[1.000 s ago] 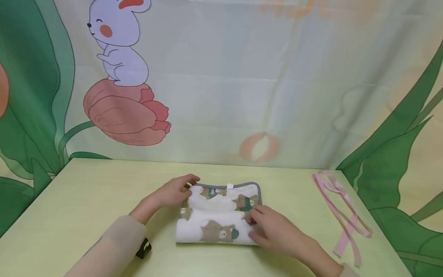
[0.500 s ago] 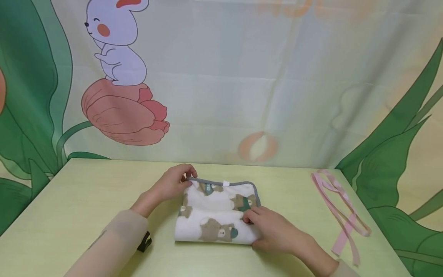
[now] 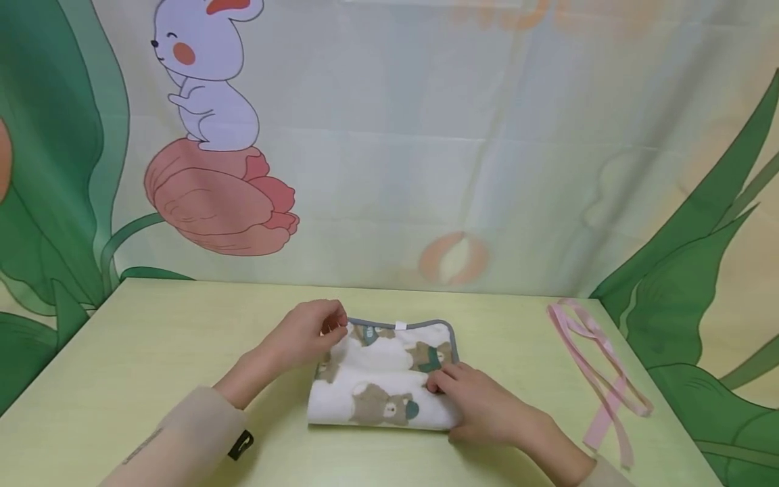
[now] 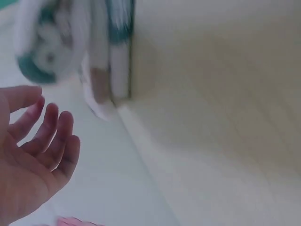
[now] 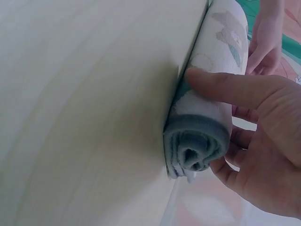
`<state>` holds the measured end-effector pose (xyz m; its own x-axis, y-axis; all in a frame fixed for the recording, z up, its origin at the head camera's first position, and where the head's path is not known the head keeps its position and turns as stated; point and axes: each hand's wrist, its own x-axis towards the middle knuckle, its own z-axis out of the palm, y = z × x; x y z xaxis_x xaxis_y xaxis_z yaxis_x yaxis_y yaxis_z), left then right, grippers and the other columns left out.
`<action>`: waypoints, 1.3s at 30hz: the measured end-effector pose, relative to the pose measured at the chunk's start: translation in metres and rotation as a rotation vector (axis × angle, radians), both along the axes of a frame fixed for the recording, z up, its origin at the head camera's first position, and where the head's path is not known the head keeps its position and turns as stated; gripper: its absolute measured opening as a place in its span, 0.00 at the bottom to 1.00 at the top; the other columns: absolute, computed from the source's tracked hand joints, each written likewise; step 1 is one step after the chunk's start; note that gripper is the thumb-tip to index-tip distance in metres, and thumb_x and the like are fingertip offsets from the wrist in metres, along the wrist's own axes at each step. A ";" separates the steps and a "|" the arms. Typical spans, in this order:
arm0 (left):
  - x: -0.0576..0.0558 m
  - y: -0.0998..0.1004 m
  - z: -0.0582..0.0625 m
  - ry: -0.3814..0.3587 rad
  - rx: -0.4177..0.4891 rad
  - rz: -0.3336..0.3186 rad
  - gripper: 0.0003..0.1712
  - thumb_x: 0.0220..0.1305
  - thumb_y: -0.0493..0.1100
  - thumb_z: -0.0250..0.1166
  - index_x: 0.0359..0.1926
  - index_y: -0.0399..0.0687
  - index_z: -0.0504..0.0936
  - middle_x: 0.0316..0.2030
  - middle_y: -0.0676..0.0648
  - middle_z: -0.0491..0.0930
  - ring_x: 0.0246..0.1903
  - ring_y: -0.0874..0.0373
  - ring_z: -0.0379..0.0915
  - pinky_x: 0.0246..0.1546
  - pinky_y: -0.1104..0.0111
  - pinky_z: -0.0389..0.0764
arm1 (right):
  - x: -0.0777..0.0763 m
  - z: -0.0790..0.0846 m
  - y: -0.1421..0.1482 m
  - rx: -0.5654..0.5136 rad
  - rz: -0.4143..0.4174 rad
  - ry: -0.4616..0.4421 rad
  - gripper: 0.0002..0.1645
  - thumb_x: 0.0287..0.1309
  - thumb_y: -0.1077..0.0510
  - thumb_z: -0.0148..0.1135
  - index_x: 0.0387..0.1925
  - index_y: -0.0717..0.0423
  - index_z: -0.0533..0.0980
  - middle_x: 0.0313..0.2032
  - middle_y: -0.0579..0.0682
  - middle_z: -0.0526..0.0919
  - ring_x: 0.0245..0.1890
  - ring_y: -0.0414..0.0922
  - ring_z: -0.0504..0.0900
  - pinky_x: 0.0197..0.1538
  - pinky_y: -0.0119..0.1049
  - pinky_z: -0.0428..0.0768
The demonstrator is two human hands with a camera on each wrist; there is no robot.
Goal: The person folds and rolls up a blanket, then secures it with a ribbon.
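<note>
A white fleecy towel [image 3: 389, 409] with brown bears and grey-blue trim lies on the table, its near side rolled into a thick cylinder. The right wrist view shows the spiral end of that towel [image 5: 195, 146]. My right hand [image 3: 487, 409] grips the roll's right end, thumb [image 5: 221, 87] on the near side and fingers over the far side. By the towel's far left corner is my left hand [image 3: 307, 335]. In the left wrist view its fingers [image 4: 61, 146] are loosely bent and hold nothing, with a small gap from the towel [image 4: 99, 56].
A pink ribbon [image 3: 599, 426] lies in loose loops toward the table's right edge. Behind the pale yellow table [image 3: 152, 352] hangs a printed cloth [image 3: 365, 169] with a rabbit and leaves. A small black object [image 3: 241, 444] shows beside the left sleeve.
My left hand first moved up along the towel's far left corner, raising it slightly, then came off it and the edge settled. My right hand keeps its grip on the roll.
</note>
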<state>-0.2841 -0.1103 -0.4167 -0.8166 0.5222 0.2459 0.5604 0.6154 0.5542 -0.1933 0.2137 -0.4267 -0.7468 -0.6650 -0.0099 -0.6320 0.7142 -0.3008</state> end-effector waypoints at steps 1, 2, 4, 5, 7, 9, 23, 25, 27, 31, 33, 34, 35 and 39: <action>0.007 0.002 0.002 0.009 -0.007 -0.034 0.05 0.68 0.36 0.66 0.35 0.49 0.79 0.28 0.56 0.75 0.31 0.57 0.72 0.33 0.65 0.76 | 0.000 -0.001 0.000 0.007 -0.001 0.000 0.38 0.36 0.63 0.83 0.52 0.51 0.74 0.49 0.41 0.73 0.47 0.43 0.72 0.53 0.44 0.75; 0.014 0.003 0.004 0.025 -0.013 -0.069 0.06 0.68 0.37 0.66 0.35 0.50 0.79 0.29 0.57 0.75 0.32 0.58 0.72 0.35 0.65 0.76 | 0.000 -0.001 0.001 0.014 -0.002 -0.001 0.40 0.35 0.64 0.83 0.52 0.50 0.73 0.49 0.42 0.73 0.48 0.43 0.72 0.53 0.45 0.74; 0.028 0.004 0.006 0.075 -0.030 -0.141 0.06 0.68 0.37 0.68 0.34 0.52 0.79 0.30 0.58 0.75 0.34 0.58 0.74 0.38 0.65 0.78 | 0.001 -0.001 0.001 0.020 -0.004 -0.003 0.42 0.33 0.65 0.82 0.53 0.50 0.73 0.50 0.42 0.72 0.48 0.43 0.71 0.54 0.46 0.73; 0.034 0.003 0.007 0.105 -0.037 -0.177 0.07 0.67 0.37 0.69 0.35 0.52 0.80 0.31 0.58 0.75 0.34 0.59 0.74 0.38 0.65 0.77 | 0.001 -0.002 0.001 0.021 -0.005 -0.005 0.42 0.32 0.65 0.82 0.54 0.50 0.72 0.50 0.42 0.72 0.49 0.43 0.71 0.54 0.46 0.73; 0.047 0.002 0.008 0.167 -0.060 -0.248 0.06 0.65 0.37 0.71 0.36 0.52 0.81 0.32 0.58 0.75 0.34 0.60 0.73 0.39 0.66 0.77 | 0.001 -0.002 0.002 0.018 -0.003 -0.009 0.43 0.32 0.66 0.82 0.54 0.50 0.72 0.51 0.42 0.72 0.49 0.43 0.70 0.55 0.46 0.73; 0.058 0.001 0.008 0.231 -0.093 -0.323 0.08 0.62 0.36 0.73 0.37 0.50 0.82 0.35 0.56 0.76 0.37 0.61 0.73 0.41 0.66 0.77 | 0.001 -0.003 0.003 0.008 -0.002 -0.016 0.44 0.33 0.67 0.82 0.55 0.50 0.72 0.52 0.42 0.72 0.51 0.43 0.70 0.56 0.47 0.72; 0.080 -0.007 -0.008 0.305 -0.320 -0.340 0.31 0.53 0.40 0.80 0.57 0.45 0.77 0.56 0.48 0.74 0.56 0.52 0.72 0.57 0.59 0.76 | 0.007 0.000 0.011 -0.043 -0.013 0.116 0.35 0.51 0.64 0.74 0.62 0.54 0.73 0.59 0.50 0.75 0.59 0.49 0.73 0.59 0.52 0.74; 0.078 -0.009 -0.010 0.305 -0.326 -0.334 0.33 0.52 0.40 0.80 0.58 0.44 0.76 0.57 0.47 0.74 0.56 0.52 0.72 0.58 0.57 0.76 | 0.008 0.000 0.011 -0.037 -0.003 0.122 0.35 0.55 0.63 0.73 0.65 0.55 0.72 0.62 0.53 0.74 0.62 0.51 0.73 0.61 0.52 0.74; 0.076 -0.009 -0.012 0.309 -0.323 -0.331 0.35 0.51 0.38 0.80 0.59 0.43 0.76 0.57 0.47 0.74 0.57 0.51 0.72 0.58 0.56 0.76 | 0.008 0.000 0.013 -0.031 0.001 0.106 0.38 0.55 0.63 0.73 0.68 0.55 0.70 0.65 0.54 0.73 0.64 0.53 0.73 0.63 0.53 0.73; 0.072 -0.008 -0.016 0.294 -0.316 -0.319 0.37 0.50 0.36 0.80 0.61 0.43 0.74 0.57 0.47 0.73 0.58 0.51 0.71 0.59 0.55 0.75 | 0.008 0.000 0.016 -0.016 -0.014 0.072 0.47 0.49 0.67 0.75 0.71 0.53 0.68 0.68 0.55 0.70 0.67 0.53 0.70 0.63 0.52 0.74; 0.072 -0.008 -0.018 0.276 -0.311 -0.311 0.38 0.50 0.34 0.79 0.62 0.43 0.73 0.58 0.47 0.73 0.59 0.50 0.71 0.59 0.54 0.75 | 0.007 -0.001 0.017 -0.017 -0.012 0.088 0.48 0.47 0.69 0.75 0.71 0.53 0.68 0.66 0.55 0.72 0.65 0.52 0.72 0.61 0.51 0.76; 0.071 -0.008 -0.018 0.264 -0.307 -0.305 0.39 0.50 0.34 0.80 0.63 0.44 0.73 0.58 0.46 0.72 0.59 0.49 0.71 0.59 0.53 0.74 | 0.006 -0.001 0.017 -0.023 -0.013 0.098 0.47 0.48 0.69 0.75 0.71 0.53 0.69 0.65 0.55 0.73 0.64 0.52 0.73 0.60 0.51 0.76; 0.071 -0.008 -0.019 0.255 -0.302 -0.298 0.40 0.50 0.33 0.80 0.64 0.44 0.72 0.59 0.46 0.72 0.59 0.48 0.71 0.59 0.53 0.74 | 0.005 -0.002 0.018 -0.032 -0.015 0.106 0.46 0.49 0.69 0.75 0.70 0.53 0.69 0.64 0.55 0.74 0.63 0.52 0.74 0.60 0.51 0.77; 0.069 -0.011 -0.020 0.204 -0.269 -0.271 0.38 0.54 0.29 0.76 0.65 0.45 0.72 0.58 0.46 0.71 0.56 0.48 0.73 0.59 0.54 0.75 | 0.000 -0.006 0.020 -0.100 -0.043 0.071 0.40 0.52 0.69 0.72 0.68 0.56 0.70 0.60 0.54 0.78 0.58 0.49 0.77 0.59 0.51 0.77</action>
<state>-0.2156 -0.1216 -0.4370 -0.5894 0.7789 0.2142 0.8035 0.5378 0.2551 -0.1936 0.2340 -0.4323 -0.7713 -0.6271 0.1087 -0.6235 0.7101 -0.3273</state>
